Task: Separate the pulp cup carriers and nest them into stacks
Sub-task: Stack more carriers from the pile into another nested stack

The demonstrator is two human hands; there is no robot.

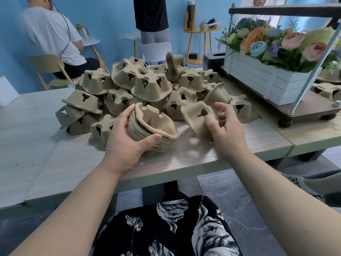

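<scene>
- While your left hand has its grip curled round the nested stack at frame centre above the tabletop, keep the mouth upward.
- Your right hand pinches a loose carrier; align its cups before pressing down.

Two hands work at the table: the left hand grips one nested stack of roughly ten carriers, counted by its layered rims, and the right hand holds one single carrier. Behind the stack lies one loose heap of some two dozen carriers; the exact number cannot be told. Right of the heap stands one white planter of flowers. Beyond the heap are two people and two chairs.
</scene>
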